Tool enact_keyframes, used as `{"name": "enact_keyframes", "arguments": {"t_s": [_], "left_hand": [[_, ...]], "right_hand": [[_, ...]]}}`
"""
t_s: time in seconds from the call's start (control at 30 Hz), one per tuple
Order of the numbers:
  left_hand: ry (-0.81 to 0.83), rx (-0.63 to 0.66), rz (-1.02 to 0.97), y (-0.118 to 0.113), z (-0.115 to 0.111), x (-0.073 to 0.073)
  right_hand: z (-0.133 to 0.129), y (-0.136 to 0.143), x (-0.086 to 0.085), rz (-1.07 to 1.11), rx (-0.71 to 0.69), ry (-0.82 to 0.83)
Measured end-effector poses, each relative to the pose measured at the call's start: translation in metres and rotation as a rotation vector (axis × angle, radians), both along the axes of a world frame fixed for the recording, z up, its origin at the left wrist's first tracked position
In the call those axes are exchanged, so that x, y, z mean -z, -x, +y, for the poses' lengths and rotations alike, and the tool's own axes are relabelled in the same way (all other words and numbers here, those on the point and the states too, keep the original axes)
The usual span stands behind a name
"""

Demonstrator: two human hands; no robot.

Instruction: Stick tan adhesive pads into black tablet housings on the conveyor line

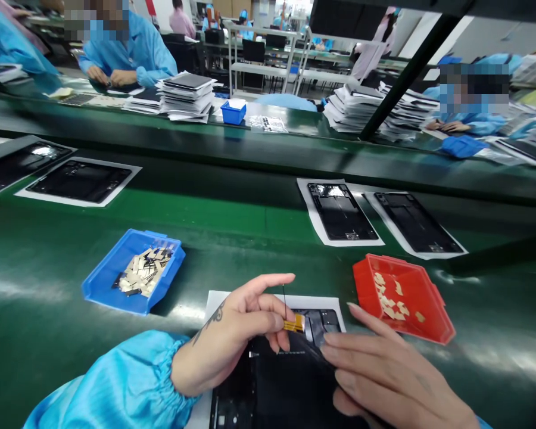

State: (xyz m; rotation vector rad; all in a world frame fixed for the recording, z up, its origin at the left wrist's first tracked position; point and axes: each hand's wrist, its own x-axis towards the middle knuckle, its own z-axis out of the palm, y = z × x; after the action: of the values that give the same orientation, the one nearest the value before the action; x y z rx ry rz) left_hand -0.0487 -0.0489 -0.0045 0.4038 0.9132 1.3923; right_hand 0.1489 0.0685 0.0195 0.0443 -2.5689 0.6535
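Observation:
My left hand [245, 322] pinches a small orange flex strip [295, 323] between thumb and fingers, with the index finger stretched out above it. A thin dark line rises from near the strip. Below lies a black device panel [290, 381] on a white sheet [335, 304], partly hidden by both hands. My right hand [379, 363] rests over the panel's right side, its fingers stretched out and spread, the fingertips near a dark flap beside the strip. Nothing shows held in it.
A blue bin [102, 286] of small pale and dark pieces stands left, a red bin [433, 304] of pale pieces right. Black panels [78, 179] on white sheets lie farther back at both sides. Beyond a raised ledge [259, 143], people in blue work among stacked sheets [190, 98].

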Motion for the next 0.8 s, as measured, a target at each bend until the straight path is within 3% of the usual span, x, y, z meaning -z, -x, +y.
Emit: {"name": "enact_keyframes", "arguments": {"t_s": [0.07, 0.17, 0.6, 0.8], "left_hand": [[0.006, 0.002, -0.011, 0.0, 0.0, 0.0], [0.011, 0.007, -0.031, 0.0, -0.001, -0.001], [0.007, 0.029, -0.062, -0.001, -0.001, 0.002], [0.006, 0.07, -0.133, 0.001, 0.002, 0.005]], "right_hand": [[0.0, -0.001, 0.002, -0.01, -0.013, -0.06], [-0.001, -0.001, 0.005, -0.017, 0.058, -0.028], [-0.003, 0.002, 0.007, -0.022, 0.059, 0.03], [0.007, -0.001, 0.003, -0.101, -0.073, -0.038]]}}
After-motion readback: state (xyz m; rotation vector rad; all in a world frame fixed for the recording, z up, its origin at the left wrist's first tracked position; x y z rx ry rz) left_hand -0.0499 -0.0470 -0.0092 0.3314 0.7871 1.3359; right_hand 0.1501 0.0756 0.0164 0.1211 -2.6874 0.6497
